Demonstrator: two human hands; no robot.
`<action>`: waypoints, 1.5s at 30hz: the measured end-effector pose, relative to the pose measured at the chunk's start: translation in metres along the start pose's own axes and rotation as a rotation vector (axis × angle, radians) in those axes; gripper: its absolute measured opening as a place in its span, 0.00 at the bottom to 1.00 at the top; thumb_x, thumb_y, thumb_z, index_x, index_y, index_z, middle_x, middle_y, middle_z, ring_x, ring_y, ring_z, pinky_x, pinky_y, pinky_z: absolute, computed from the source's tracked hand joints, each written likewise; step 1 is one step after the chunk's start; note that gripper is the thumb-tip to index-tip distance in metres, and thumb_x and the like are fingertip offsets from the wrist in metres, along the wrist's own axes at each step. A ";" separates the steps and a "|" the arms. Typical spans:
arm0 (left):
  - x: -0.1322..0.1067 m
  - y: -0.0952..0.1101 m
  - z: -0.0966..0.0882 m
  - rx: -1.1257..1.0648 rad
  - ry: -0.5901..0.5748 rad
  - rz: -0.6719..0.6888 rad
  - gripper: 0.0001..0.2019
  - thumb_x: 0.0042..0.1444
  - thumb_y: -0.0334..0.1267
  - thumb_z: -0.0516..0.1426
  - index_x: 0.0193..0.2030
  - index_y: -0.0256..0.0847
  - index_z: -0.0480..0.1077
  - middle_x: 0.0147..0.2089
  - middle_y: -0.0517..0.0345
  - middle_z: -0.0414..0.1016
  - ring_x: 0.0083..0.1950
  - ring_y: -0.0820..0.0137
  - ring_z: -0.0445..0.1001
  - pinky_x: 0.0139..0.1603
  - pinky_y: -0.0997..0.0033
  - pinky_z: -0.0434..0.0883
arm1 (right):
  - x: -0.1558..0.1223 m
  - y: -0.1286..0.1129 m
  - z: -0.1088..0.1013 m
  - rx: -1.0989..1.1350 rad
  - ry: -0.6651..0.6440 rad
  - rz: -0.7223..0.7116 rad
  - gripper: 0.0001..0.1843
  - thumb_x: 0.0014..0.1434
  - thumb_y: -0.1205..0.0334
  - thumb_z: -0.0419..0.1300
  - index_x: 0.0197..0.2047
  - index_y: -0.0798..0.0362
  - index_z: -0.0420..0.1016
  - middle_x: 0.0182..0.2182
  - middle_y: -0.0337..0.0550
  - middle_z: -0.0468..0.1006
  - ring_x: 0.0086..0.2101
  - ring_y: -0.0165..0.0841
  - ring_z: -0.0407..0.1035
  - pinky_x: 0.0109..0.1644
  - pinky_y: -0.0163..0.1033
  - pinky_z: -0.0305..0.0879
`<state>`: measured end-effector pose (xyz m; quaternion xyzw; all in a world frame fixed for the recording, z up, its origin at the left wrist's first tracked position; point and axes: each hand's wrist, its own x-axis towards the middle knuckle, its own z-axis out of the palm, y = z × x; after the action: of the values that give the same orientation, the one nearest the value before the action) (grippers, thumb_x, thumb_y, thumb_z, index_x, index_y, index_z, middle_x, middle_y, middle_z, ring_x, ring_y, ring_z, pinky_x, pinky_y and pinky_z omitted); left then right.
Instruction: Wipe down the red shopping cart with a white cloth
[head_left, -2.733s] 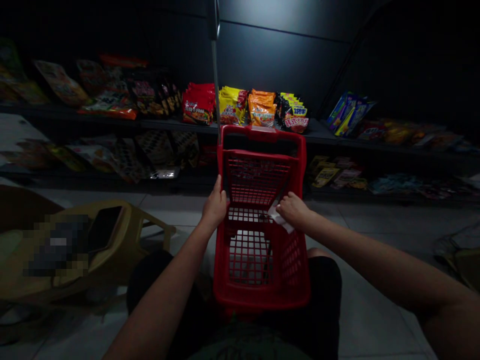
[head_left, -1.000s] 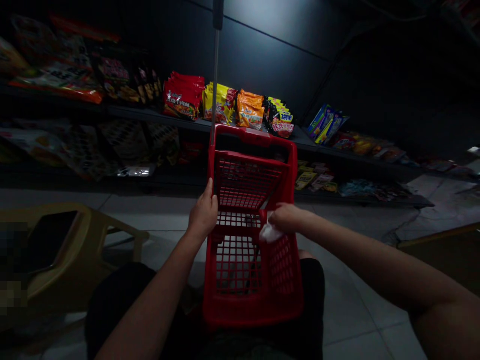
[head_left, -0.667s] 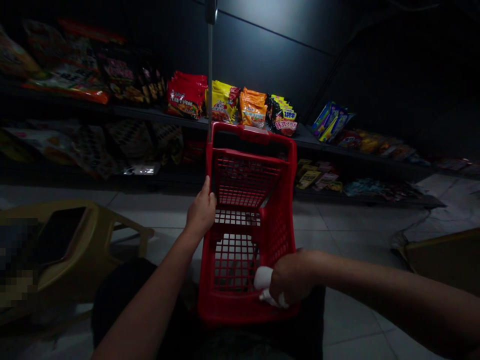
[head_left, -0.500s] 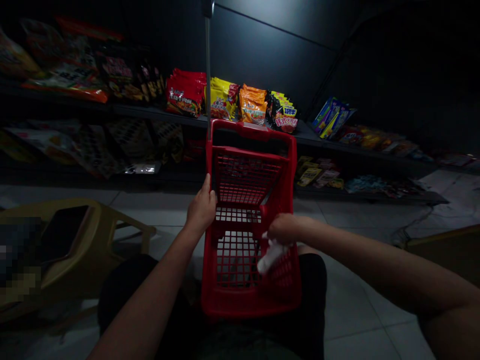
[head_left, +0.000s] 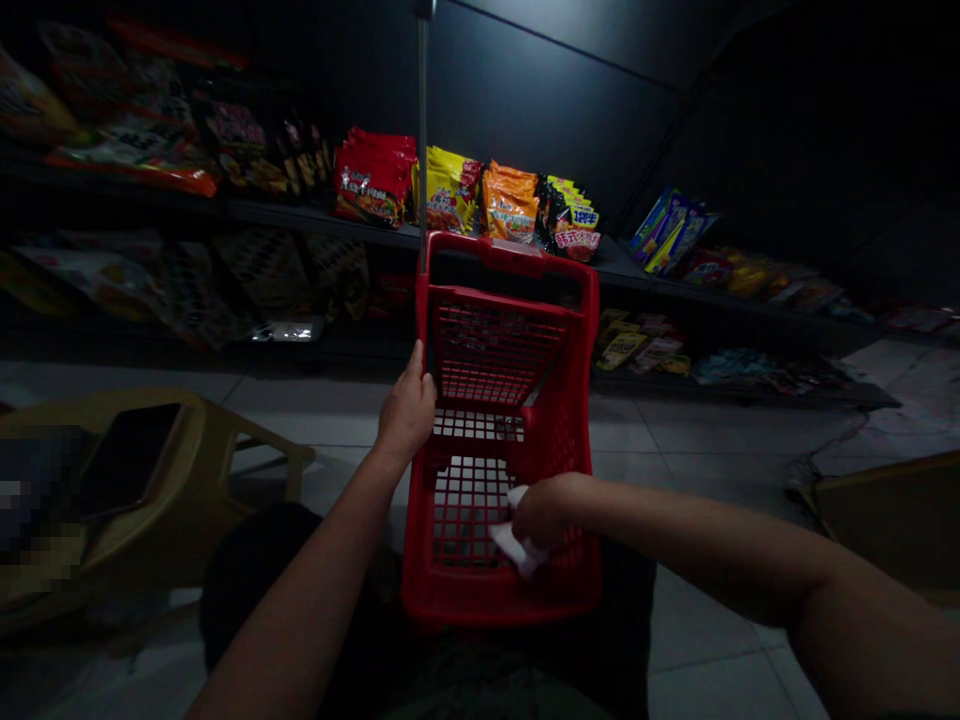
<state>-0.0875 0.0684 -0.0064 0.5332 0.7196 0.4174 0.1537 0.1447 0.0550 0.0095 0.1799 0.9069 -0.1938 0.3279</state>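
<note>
A red plastic shopping basket (head_left: 504, 590) with a slatted grid and a long metal pull rod (head_left: 424, 140) stands between my knees, its open side toward me. My left hand (head_left: 407, 405) is closed around the basket's left rim, fingers partly hidden behind the edge. Inside the basket, near its right wall, my right hand (head_left: 546, 512) is closed on a crumpled white cloth (head_left: 517, 548). The cloth hangs out below and to the left of my fingers, close to the grid. Whether it touches the wall I cannot tell.
Ahead, a dark shelf (head_left: 292, 218) carries red noodle packs (head_left: 375, 180), yellow, orange and black packs, and other snack bags. A tan plastic stool (head_left: 195, 470) with a dark phone-like slab (head_left: 131, 460) stands left. A brownish panel (head_left: 892, 515) is at right.
My right hand has moved down and slightly left inside the basket, carrying the white cloth along. My left hand keeps its place on the left rim.
</note>
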 end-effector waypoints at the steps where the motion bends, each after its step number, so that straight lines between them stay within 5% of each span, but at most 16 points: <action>1: 0.000 0.000 0.000 0.002 -0.001 -0.001 0.30 0.67 0.37 0.44 0.75 0.42 0.45 0.70 0.47 0.62 0.66 0.60 0.68 0.64 0.56 0.67 | -0.006 -0.008 0.005 0.015 -0.098 -0.064 0.09 0.42 0.64 0.72 0.29 0.44 0.81 0.25 0.29 0.79 0.23 0.28 0.69 0.30 0.32 0.60; 3: 0.000 0.000 -0.002 0.005 -0.010 -0.006 0.30 0.67 0.38 0.44 0.75 0.41 0.45 0.70 0.46 0.63 0.66 0.59 0.68 0.64 0.55 0.67 | -0.025 -0.015 0.008 0.037 -0.230 -0.162 0.09 0.51 0.60 0.67 0.38 0.43 0.82 0.30 0.32 0.81 0.23 0.28 0.68 0.27 0.33 0.56; 5: -0.001 0.001 -0.004 0.007 -0.021 -0.013 0.30 0.67 0.38 0.44 0.75 0.42 0.45 0.70 0.47 0.63 0.66 0.59 0.69 0.64 0.55 0.67 | -0.048 -0.012 0.004 0.052 -0.207 -0.192 0.13 0.57 0.60 0.61 0.45 0.44 0.81 0.34 0.37 0.82 0.25 0.30 0.69 0.27 0.35 0.55; 10: -0.002 0.004 -0.011 0.011 -0.029 -0.056 0.31 0.66 0.39 0.45 0.75 0.42 0.45 0.72 0.47 0.60 0.67 0.56 0.67 0.64 0.52 0.66 | -0.092 0.044 -0.041 -0.095 0.240 -0.141 0.14 0.58 0.68 0.60 0.46 0.48 0.79 0.39 0.41 0.82 0.39 0.34 0.73 0.46 0.40 0.58; 15: -0.003 0.007 -0.017 0.046 -0.050 -0.114 0.31 0.67 0.41 0.45 0.75 0.44 0.45 0.71 0.46 0.61 0.65 0.54 0.69 0.62 0.50 0.68 | -0.101 0.125 -0.100 -0.385 0.697 0.268 0.11 0.64 0.67 0.57 0.46 0.50 0.78 0.43 0.47 0.80 0.45 0.39 0.70 0.52 0.44 0.54; 18: -0.004 0.008 -0.017 0.032 -0.034 -0.113 0.31 0.67 0.41 0.45 0.75 0.43 0.44 0.72 0.48 0.59 0.67 0.56 0.67 0.64 0.53 0.67 | -0.094 0.139 -0.097 -0.324 0.821 0.405 0.13 0.63 0.69 0.57 0.48 0.49 0.78 0.45 0.47 0.78 0.47 0.40 0.68 0.50 0.42 0.56; 21: -0.006 0.008 -0.017 -0.007 -0.012 -0.117 0.31 0.67 0.42 0.45 0.75 0.44 0.44 0.73 0.50 0.57 0.68 0.58 0.65 0.66 0.55 0.65 | -0.082 0.116 -0.059 -0.173 0.881 0.336 0.12 0.61 0.71 0.58 0.44 0.50 0.79 0.45 0.45 0.77 0.47 0.39 0.65 0.52 0.41 0.58; 27: -0.008 0.007 -0.017 -0.048 0.025 -0.100 0.31 0.67 0.42 0.45 0.75 0.43 0.45 0.73 0.49 0.56 0.72 0.60 0.60 0.69 0.55 0.61 | -0.086 0.023 0.038 0.229 1.032 0.218 0.10 0.58 0.73 0.56 0.39 0.50 0.76 0.38 0.42 0.76 0.43 0.36 0.64 0.49 0.40 0.60; 31: -0.008 0.006 -0.016 -0.030 0.028 -0.119 0.31 0.67 0.43 0.44 0.75 0.42 0.44 0.73 0.48 0.56 0.71 0.60 0.62 0.69 0.55 0.61 | -0.101 -0.013 0.072 0.384 1.018 0.002 0.09 0.58 0.71 0.54 0.37 0.50 0.73 0.36 0.40 0.76 0.38 0.34 0.66 0.44 0.40 0.61; 36: 0.000 -0.002 -0.008 0.000 0.041 -0.080 0.31 0.66 0.42 0.45 0.75 0.43 0.45 0.73 0.51 0.56 0.70 0.63 0.62 0.69 0.58 0.61 | -0.094 0.015 0.069 0.304 0.997 0.004 0.09 0.59 0.69 0.55 0.38 0.48 0.75 0.38 0.40 0.79 0.44 0.35 0.70 0.51 0.43 0.61; 39: 0.014 -0.006 -0.001 0.003 0.056 -0.060 0.31 0.66 0.42 0.45 0.75 0.43 0.46 0.73 0.52 0.56 0.70 0.64 0.62 0.69 0.60 0.61 | -0.078 0.039 0.050 0.264 1.079 0.124 0.12 0.57 0.70 0.56 0.41 0.48 0.75 0.42 0.40 0.80 0.57 0.41 0.66 0.67 0.59 0.42; 41: 0.024 -0.006 0.002 0.007 0.058 -0.046 0.31 0.66 0.41 0.45 0.75 0.41 0.46 0.73 0.50 0.56 0.70 0.64 0.62 0.69 0.60 0.62 | -0.064 0.034 0.035 0.266 1.080 0.190 0.12 0.58 0.71 0.56 0.41 0.48 0.76 0.41 0.41 0.81 0.57 0.41 0.67 0.69 0.62 0.31; 45: 0.040 0.000 0.006 0.050 0.076 -0.021 0.30 0.66 0.38 0.46 0.74 0.39 0.47 0.72 0.47 0.58 0.69 0.63 0.64 0.67 0.60 0.63 | -0.031 -0.036 0.020 0.368 0.845 0.017 0.14 0.62 0.67 0.55 0.50 0.47 0.74 0.41 0.39 0.81 0.42 0.33 0.75 0.58 0.43 0.61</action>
<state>-0.0992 0.1067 -0.0011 0.5132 0.7406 0.4176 0.1174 0.1615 0.0088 0.0245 0.3058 0.9101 -0.2586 -0.1064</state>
